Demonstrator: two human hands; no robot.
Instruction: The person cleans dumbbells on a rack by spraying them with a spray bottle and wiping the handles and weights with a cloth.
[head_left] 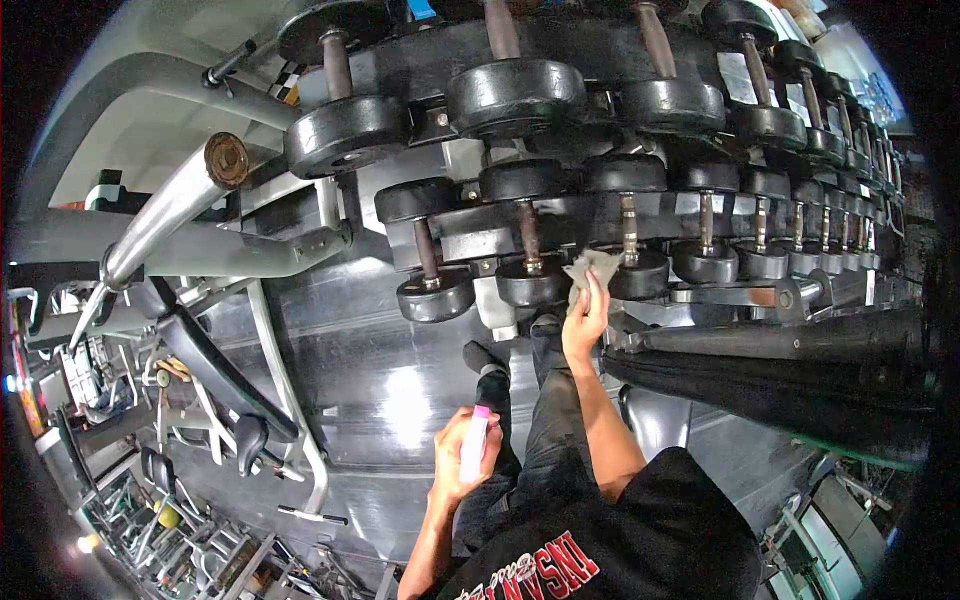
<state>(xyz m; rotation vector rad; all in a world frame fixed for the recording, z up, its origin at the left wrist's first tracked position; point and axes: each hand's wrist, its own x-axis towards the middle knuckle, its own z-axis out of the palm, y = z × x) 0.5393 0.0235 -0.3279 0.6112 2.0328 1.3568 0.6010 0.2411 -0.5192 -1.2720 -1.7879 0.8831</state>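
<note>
My right hand (585,325) is closed on a crumpled grey cloth (592,270). The cloth is against or just in front of the near head of a black dumbbell (642,278) on the lower rack tier; whether it touches is hard to tell. Beside it, to the left, lies another dumbbell (533,284) with a worn metal handle. Lower down, in front of my legs, my left hand (458,455) is wrapped round a pink-and-white spray bottle (473,447), seen from above. Its lower part is hidden by my fingers.
Larger dumbbells (515,95) line the upper tier of the rack. A silver machine bar (170,215) juts in from the left, near a black padded bench (220,365). A long black padded piece (770,360) stands close to my right arm. Dark, shiny floor (390,390) surrounds my feet.
</note>
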